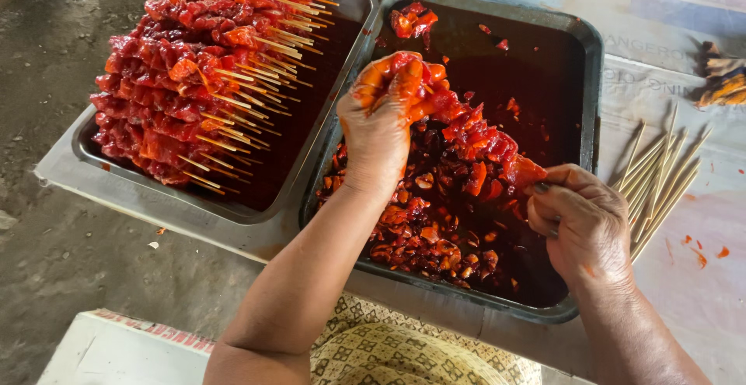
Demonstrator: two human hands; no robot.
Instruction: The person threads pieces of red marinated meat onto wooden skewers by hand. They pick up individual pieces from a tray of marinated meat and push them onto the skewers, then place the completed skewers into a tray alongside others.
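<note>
Bare grey concrete floor shows at 9 o'clock, and the desk (684,307) is covered with a pale sheet smeared with red sauce. Two metal trays sit side by side on it. At 11 o'clock the left tray (85,148) carries a tall stack of finished skewers (183,82), bare stick ends pointing toward 3 o'clock. The right tray (587,51) holds loose marinated meat pieces (423,233) in dark red sauce.

Left hand (381,125) is closed around the upper end of a loaded skewer (474,140), fingers slick with sauce. Right hand (579,218) pinches the lower end at 4 o'clock, fingers narrow, right beside the last red chunk. A bundle of bare sticks (657,175) lies on the desk at 3 o'clock, just past the tray rim.

Risk, as I judge it: everything is greasy, so the stick could slip in either grip and its point could jab a palm. Pieces could slide off and splash sauce over the rim. That stack at 11 o'clock stands high; a knock to the tray could send skewers rolling toward the floor.
</note>
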